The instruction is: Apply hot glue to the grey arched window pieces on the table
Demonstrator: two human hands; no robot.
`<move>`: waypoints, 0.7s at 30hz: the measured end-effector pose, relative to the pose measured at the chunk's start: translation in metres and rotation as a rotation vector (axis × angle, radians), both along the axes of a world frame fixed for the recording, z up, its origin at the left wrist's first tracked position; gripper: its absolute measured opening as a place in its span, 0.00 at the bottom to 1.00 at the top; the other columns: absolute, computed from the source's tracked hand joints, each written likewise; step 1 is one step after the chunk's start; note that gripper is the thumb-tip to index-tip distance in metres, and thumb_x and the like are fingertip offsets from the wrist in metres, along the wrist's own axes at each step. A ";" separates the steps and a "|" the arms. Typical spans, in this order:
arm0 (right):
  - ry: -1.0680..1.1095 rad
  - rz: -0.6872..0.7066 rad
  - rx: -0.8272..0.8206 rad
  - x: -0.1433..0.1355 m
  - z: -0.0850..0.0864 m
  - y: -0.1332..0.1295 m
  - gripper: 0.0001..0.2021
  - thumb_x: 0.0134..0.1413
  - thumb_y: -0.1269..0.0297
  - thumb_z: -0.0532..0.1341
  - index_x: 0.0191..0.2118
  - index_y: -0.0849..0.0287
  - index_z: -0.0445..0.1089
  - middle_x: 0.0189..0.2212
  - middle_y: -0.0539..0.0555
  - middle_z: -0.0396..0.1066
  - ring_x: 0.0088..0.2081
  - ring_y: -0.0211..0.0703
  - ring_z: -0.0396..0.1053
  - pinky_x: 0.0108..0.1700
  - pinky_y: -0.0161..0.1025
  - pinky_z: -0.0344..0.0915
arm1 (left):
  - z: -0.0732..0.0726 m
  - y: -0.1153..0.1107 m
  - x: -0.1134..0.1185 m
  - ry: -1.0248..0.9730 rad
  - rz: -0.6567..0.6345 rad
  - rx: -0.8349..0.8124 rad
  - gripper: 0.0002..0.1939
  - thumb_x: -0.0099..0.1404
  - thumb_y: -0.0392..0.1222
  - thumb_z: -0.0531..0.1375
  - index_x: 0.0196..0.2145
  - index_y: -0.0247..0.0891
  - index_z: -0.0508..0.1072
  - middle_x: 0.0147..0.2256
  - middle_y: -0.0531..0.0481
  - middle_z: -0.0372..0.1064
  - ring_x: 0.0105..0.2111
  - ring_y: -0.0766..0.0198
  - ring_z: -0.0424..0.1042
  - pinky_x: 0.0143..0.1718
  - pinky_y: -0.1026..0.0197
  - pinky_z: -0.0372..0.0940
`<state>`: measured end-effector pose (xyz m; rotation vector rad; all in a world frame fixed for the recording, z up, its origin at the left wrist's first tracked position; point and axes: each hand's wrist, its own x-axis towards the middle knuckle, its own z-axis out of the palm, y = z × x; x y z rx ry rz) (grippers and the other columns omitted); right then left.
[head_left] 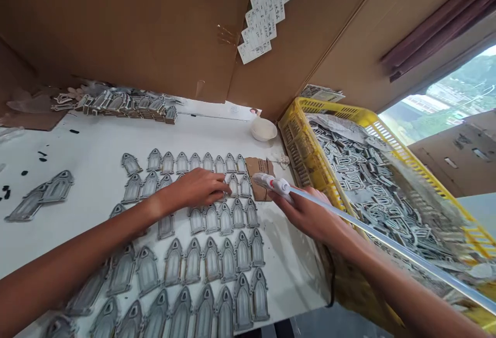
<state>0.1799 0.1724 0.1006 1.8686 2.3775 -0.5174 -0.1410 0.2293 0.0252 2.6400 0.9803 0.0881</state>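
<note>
Several rows of small grey arched window-shaped pieces (211, 258) lie on the white table (294, 255). My left hand (203, 187) is low over the second row from the back, its fingers bent down at the pieces; what they hold, if anything, is hidden. To its right, my right hand (306, 211) is wrapped round a white glue gun (271, 183), whose nozzle end points left towards the pieces. A long translucent stick (372, 232) runs from the gun back over my right forearm.
A yellow crate (310, 157) full of grey pieces stands at the right. A white bowl (264, 129) and a cardboard scrap (258, 165) lie near it. Stacked pieces (124, 104) line the back left. Cardboard walls (155, 28) rise behind.
</note>
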 end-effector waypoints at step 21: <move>0.210 -0.076 0.054 0.004 0.005 -0.004 0.19 0.74 0.43 0.54 0.35 0.50 0.69 0.22 0.50 0.69 0.22 0.45 0.62 0.30 0.41 0.49 | 0.004 0.019 -0.010 -0.262 0.063 0.044 0.13 0.74 0.40 0.57 0.38 0.46 0.83 0.35 0.49 0.77 0.28 0.61 0.71 0.30 0.56 0.57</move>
